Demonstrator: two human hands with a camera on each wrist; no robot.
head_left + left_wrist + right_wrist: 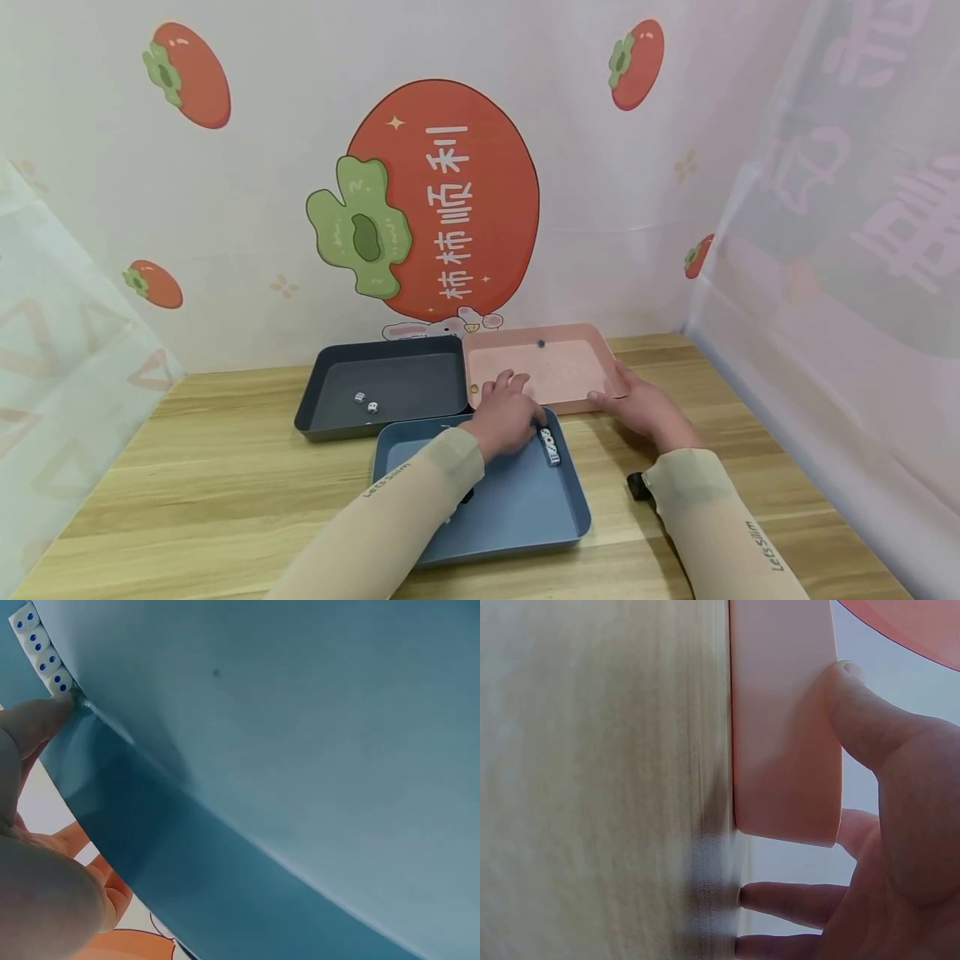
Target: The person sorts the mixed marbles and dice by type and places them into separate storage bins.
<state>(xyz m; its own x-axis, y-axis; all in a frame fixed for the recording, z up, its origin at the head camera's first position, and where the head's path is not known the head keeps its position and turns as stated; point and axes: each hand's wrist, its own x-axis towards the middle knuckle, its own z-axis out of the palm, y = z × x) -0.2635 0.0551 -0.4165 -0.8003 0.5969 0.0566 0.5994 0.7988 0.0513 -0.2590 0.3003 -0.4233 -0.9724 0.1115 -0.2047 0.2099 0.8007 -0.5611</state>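
In the blue tray (517, 510), along its right side, white dice (550, 447), likely light, hard, best pinched sideways, touch the loosely spread left hand (508, 418), while the straight-fingered right hand (647, 407) rests against the pink tray (558, 375).

The head view looks forward and down across the desk (225, 467) toward the backdrop (600, 208) at twelve o'clock. The left wrist view peers closely into the blue tray (315, 750), sharing the row of dice (42, 649), at ten, with the head. Low and sideways, the right wrist view closely faces the pink tray (786, 720), also seen from the head.
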